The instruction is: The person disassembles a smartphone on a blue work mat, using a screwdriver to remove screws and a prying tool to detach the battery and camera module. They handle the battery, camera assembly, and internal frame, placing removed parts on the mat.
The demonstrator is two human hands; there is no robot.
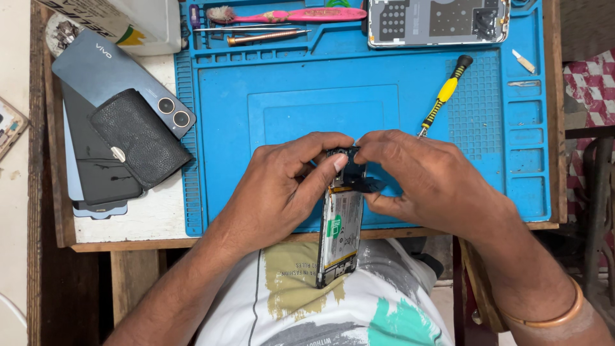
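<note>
From the head camera, looking straight down, both hands meet over the near edge of a blue work mat (384, 70) that covers most of a small wooden table (128, 221). Between them stands an opened phone (339, 234) with its back cover off, its battery and inner parts facing up, its long body running from the hands down over the table edge toward the person's lap. The left hand (282, 186) curls round the upper left side of the phone, thumb pressed against its edge near the top and fingers bent over the top end. The right hand (423, 176) closes in from the other side, its fingertips pinching a small black part (362, 184) at the top of the phone, just under the camera end; how firmly it is held I cannot tell. Just beyond the right hand, on the mat, lies a screwdriver (445, 93) with a yellow and black handle, its tip pointing toward the hands. Along the far edge of the mat rest a pink toothbrush (301, 14), slim metal tools (256, 32) just beside it, and a phone back frame (439, 22) lying flat. A small pale blade piece (524, 61) sits in a side tray of the mat. To the left, off the mat, a stack of phones (102, 77) lies with a black leather pouch (138, 138) on top, and a white container (138, 22) stands at the far left corner. A thin bangle (551, 317) circles the right wrist.
</note>
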